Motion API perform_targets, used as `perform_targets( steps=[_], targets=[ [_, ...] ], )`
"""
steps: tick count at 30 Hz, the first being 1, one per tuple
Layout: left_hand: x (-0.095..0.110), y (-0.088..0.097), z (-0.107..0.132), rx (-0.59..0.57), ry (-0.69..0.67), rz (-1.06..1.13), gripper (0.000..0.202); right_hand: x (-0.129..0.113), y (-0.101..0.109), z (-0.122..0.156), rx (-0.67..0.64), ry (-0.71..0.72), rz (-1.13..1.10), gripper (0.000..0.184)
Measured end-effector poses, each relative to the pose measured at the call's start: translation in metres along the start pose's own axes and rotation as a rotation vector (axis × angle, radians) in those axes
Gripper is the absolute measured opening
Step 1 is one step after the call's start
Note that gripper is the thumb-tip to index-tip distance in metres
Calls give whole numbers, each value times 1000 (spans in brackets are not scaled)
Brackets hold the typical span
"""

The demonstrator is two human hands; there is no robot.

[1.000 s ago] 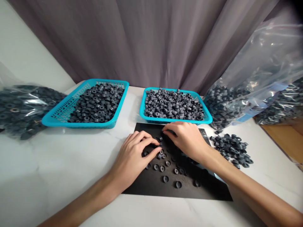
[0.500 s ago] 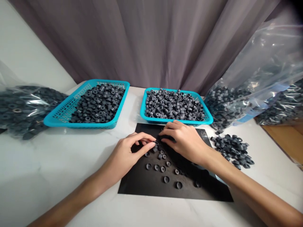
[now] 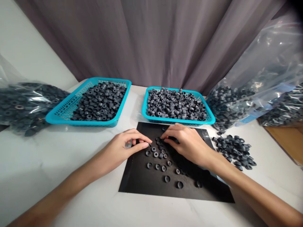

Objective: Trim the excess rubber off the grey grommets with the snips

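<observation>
My left hand (image 3: 125, 143) is over the left edge of a black mat (image 3: 137, 183), thumb and forefinger pinched on a small dark plastic cap (image 3: 150, 145), mostly hidden by the fingertips. To its right, my right hand (image 3: 186, 142) rests low over the mat with fingers curled and tips close together beside some caps; whatever lies under them is hidden. Between and below the hands, several loose round caps (image 3: 164, 168) are scattered on the mat, many with the hollow side up.
Behind the mat stand two blue baskets, the left basket (image 3: 82, 123) and the right basket (image 3: 177, 121), both heaped with dark caps. A loose pile of caps (image 3: 234, 151) lies at right. Clear bags, the left bag (image 3: 30, 107) and right bag (image 3: 236, 97), hold more. A cardboard box (image 3: 284, 138) shows at far right.
My left hand has drawn slightly left, away from my right hand. More caps now show between them on the mat. The right hand stays nearly in place.
</observation>
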State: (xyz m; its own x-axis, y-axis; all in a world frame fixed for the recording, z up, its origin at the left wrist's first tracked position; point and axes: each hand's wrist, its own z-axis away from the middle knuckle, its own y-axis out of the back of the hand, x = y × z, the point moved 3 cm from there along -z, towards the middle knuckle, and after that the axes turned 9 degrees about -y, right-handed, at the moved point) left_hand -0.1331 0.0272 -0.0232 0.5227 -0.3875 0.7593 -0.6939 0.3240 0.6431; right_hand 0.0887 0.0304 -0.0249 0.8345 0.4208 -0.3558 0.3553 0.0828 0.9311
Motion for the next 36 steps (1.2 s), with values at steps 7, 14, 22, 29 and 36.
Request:
perform_targets(
  steps=[7,14,22,29,36],
  targets=[
    [-10,12,4,-111,46,-159,21,-2,-3,3,29,27,207,22],
    [-8,6,12,-120,49,-252,23,-6,-2,7,60,58,320,27],
    [16,-5,5,97,-194,-439,15,-12,5,8,24,16,-70,9],
    [14,-22,-4,67,-165,-445,17,-10,1,6,-68,-11,-74,9],
    [12,-26,-6,14,-182,-396,14,-7,4,6,-46,22,4,11]
  ],
)
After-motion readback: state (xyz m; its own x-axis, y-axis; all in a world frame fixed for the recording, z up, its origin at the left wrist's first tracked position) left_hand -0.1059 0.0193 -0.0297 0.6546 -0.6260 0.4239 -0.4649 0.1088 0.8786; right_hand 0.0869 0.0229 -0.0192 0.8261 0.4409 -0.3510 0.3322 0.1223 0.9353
